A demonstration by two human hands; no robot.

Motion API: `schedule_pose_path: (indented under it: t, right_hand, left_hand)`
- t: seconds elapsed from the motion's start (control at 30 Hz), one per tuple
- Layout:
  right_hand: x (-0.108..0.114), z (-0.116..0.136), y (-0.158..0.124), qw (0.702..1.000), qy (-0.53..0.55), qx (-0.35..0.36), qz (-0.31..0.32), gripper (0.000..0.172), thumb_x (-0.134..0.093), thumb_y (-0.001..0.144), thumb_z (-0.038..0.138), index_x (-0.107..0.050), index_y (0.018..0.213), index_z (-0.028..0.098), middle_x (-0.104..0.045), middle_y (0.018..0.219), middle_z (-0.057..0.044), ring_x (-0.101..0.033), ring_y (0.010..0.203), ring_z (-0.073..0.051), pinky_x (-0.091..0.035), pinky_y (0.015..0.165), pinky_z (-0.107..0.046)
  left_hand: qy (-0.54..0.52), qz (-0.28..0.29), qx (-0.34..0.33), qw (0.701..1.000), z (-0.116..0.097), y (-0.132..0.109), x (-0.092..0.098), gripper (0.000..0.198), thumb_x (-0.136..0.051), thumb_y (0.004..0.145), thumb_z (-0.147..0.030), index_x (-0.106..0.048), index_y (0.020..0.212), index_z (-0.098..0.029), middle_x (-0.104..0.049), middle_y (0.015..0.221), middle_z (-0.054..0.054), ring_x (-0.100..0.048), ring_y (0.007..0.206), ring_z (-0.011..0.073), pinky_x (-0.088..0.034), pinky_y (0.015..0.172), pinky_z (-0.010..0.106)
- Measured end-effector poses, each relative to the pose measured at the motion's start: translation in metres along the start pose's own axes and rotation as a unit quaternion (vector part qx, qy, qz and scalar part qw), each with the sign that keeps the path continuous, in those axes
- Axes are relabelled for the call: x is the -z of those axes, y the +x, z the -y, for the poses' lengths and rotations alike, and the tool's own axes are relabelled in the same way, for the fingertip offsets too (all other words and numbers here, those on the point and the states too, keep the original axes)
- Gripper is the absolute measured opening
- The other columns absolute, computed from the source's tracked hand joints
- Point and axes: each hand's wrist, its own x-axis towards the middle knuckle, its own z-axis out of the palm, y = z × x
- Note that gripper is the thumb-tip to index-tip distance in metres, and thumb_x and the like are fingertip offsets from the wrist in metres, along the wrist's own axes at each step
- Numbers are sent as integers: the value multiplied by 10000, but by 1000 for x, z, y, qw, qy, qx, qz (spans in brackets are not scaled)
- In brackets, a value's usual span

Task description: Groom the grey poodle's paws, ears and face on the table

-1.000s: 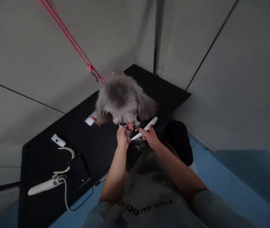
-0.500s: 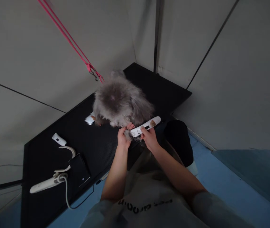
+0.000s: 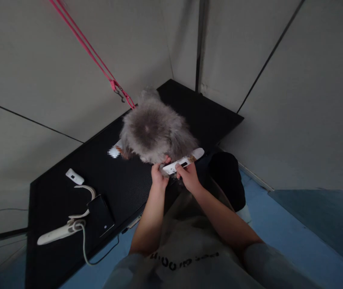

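A fluffy grey dog (image 3: 152,128) is on the black ribbed grooming table (image 3: 135,178), its head toward me. My right hand (image 3: 189,176) is closed round a white hair clipper (image 3: 174,165), thumb on top near its dark panel. The clipper's lower-left end lies at my left hand (image 3: 158,176), against grey fur. That hand is closed on the dog's paw, which the clipper mostly hides. A pink lead (image 3: 93,60) runs down from the upper left to behind the dog's head.
On the table's left part are a small white trimmer (image 3: 75,176), a black phone (image 3: 101,214) and a white curved holder (image 3: 60,233) with a cable (image 3: 84,249). A pixelated white item (image 3: 115,151) lies beside the dog. Grey walls (image 3: 39,72) stand behind the table.
The dog's head has shifted slightly right and toward me. The clipper has moved a little left, over my left hand and the paw.
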Motion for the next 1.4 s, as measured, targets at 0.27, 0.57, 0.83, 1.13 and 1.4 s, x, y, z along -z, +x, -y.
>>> schedule_pose_path:
  t: [0.27, 0.57, 0.83, 1.13, 1.4]
  right_hand:
    - [8, 11, 4, 994, -31, -31, 103, 378, -752, 703, 479, -494, 771, 211, -516, 549, 74, -464, 416, -75, -407, 412, -214]
    - [26, 12, 6, 998, -20, 0, 54, 321, -774, 684, 428, -607, 836, 200, -682, 773, -14, -575, 564, -123, -471, 513, -265]
    - [21, 7, -3, 997, -19, 47, 62, 341, -813, 626, 321, -562, 846, 251, -726, 916, -29, -660, 948, -231, -498, 937, -463]
    - [29, 3, -1, 994, 6, 49, 97, 407, -804, 660, 312, -521, 947, 252, -717, 982, -27, -671, 985, -215, -473, 984, -450]
    - [32, 21, 8, 996, -44, 37, 72, 398, -825, 577, 278, -567, 878, 245, -683, 851, 7, -655, 839, -202, -526, 849, -401]
  left_hand:
    - [-8, 22, 18, 1000, -1, 1, 7, 90, -631, 714, -275, -614, 745, -193, -642, 682, 27, -644, 673, 175, -522, 749, 321]
    - [-18, 42, 37, 998, -6, 2, 13, 58, -615, 736, -255, -624, 767, -207, -656, 742, 28, -654, 737, 176, -520, 912, 389]
    - [-7, 29, 34, 999, -12, -3, 7, 37, -620, 716, -208, -642, 745, -210, -676, 776, 34, -668, 881, 196, -433, 1065, 423]
    - [13, 39, 23, 999, -12, -4, 3, 45, -619, 707, -220, -658, 729, -215, -673, 760, 28, -665, 853, 202, -445, 1028, 429]
    - [38, 32, 47, 998, -14, -4, 9, 98, -624, 668, -210, -659, 759, -224, -697, 759, 21, -671, 845, 195, -507, 900, 343]
